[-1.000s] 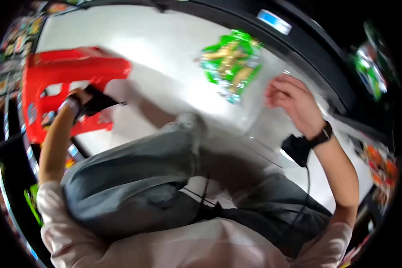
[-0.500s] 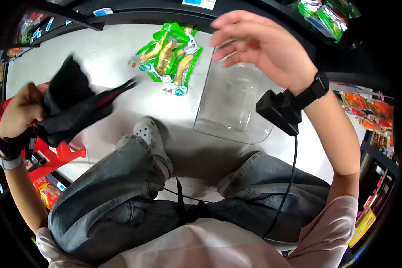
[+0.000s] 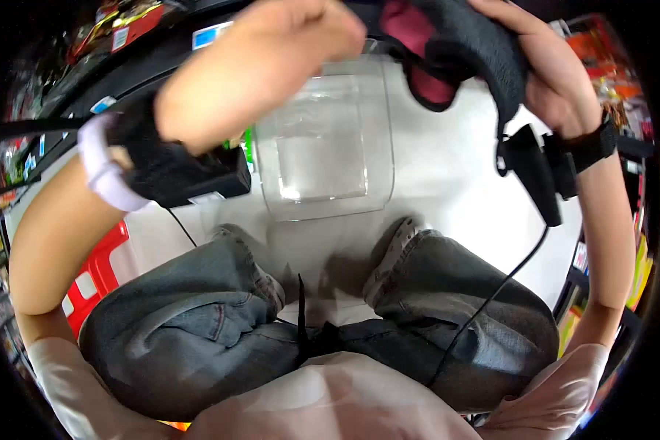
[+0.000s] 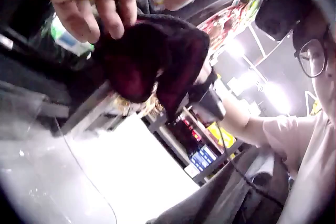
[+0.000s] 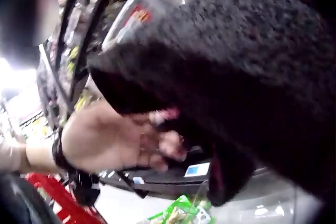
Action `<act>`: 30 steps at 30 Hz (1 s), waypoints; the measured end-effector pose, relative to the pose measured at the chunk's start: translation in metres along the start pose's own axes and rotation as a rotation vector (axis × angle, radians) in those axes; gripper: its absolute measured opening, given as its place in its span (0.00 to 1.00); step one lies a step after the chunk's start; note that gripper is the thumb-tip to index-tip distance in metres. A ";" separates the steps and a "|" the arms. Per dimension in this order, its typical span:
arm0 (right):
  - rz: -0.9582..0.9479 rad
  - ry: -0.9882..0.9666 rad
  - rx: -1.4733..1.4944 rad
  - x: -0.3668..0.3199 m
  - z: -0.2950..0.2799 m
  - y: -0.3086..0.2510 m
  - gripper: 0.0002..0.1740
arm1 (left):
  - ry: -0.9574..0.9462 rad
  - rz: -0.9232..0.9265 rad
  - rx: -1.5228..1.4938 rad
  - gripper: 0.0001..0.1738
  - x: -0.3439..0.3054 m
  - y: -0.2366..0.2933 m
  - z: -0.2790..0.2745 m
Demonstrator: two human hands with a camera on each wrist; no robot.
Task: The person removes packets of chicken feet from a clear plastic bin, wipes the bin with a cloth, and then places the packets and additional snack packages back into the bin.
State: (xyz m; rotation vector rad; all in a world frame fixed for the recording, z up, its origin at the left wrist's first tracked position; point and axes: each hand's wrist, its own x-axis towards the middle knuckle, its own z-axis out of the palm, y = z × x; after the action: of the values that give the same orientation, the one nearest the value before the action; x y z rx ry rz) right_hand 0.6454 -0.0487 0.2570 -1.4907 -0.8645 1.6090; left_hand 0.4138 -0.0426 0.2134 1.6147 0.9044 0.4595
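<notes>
My right hand (image 3: 557, 70) holds up a dark grey fuzzy cloth (image 3: 484, 44) with a dark red inner side, at the top right of the head view. The fingers curl over its upper edge. My left hand (image 3: 279, 55), blurred, is raised to the left of the cloth, a gap between them in the head view. Its fingers are loosely curled and overlap the cloth in the left wrist view. Below, on the floor, a clear plastic bin (image 3: 323, 139) stands between the hands and my feet. Green snack packets (image 5: 181, 211) lie beside it, mostly hidden by my left forearm in the head view.
Dark store shelves (image 3: 165, 51) with price tags run along the far side. Bright packaged goods (image 3: 601, 55) fill the racks at the right. A red plastic piece with cut-outs (image 3: 99, 271) stands by my left knee. A cable hangs from the right wrist camera (image 3: 539, 172).
The cloth has passed from my left hand into my right hand. My left hand has swung up toward the middle. The view has turned left, with the bin now nearer the centre.
</notes>
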 end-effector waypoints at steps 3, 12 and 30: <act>0.071 0.106 -0.132 -0.010 -0.073 0.001 0.16 | -0.006 -0.292 0.016 0.28 0.014 -0.049 0.045; 0.401 0.272 0.274 0.002 -0.152 0.154 0.18 | 0.577 -0.273 -0.216 0.48 0.034 -0.132 0.221; -0.141 0.043 0.265 0.036 -0.094 0.161 0.19 | 0.713 -0.138 -0.642 0.27 -0.027 -0.059 0.157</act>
State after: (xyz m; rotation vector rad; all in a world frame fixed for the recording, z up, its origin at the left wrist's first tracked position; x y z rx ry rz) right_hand 0.7242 -0.0956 0.0910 -1.2474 -0.6864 1.5166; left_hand 0.4914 -0.1630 0.1226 0.7845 1.2158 1.1359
